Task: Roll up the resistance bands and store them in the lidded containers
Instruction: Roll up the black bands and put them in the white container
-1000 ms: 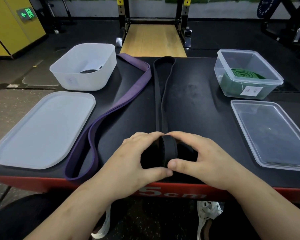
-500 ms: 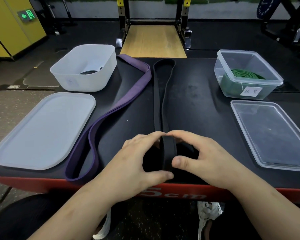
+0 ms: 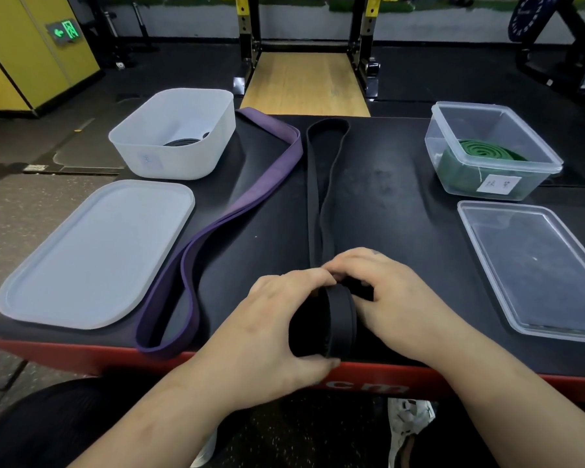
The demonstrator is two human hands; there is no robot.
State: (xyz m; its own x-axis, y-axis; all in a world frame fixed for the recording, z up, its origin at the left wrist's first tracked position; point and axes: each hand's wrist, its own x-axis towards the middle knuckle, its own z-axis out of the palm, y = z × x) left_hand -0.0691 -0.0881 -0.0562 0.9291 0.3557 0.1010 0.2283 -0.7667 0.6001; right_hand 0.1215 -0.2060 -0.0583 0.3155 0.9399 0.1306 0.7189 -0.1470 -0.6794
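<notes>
Hands together at the near edge of the bench [image 3: 385,204], both clamped on one thing. Left hand [image 3: 277,319] cups the coiled part of the black band [image 3: 341,315], thumb underneath and fingers over the top. Right hand [image 3: 395,298] closes on the opposite face, and its fingertips meet the left's at the crown. Coil stands on edge between the palms. Unrolled tail [image 3: 313,197] runs straight ahead of the hands, its two plies slightly parted.

My read: rolling is under way, with much of the length not yet wound. To do it well I would:
- press both faces flat so the layers cannot telescope;
- walk the coil forward along the tail;
- stack the plies before they enter the wrap, under even tension. A slack wrap would likely spring open on release.

Purple band [image 3: 250,204] lies unrolled ahead-left of the left hand. Further left sits a white lid [image 3: 92,255], and beyond it a white tub [image 3: 176,163] with a dark coil inside. Ahead-right of the right hand, a clear container [image 3: 433,153] holds a coiled green band [image 3: 483,152]. Its clear lid [image 3: 537,271] lies off, to the right of that hand.
</notes>
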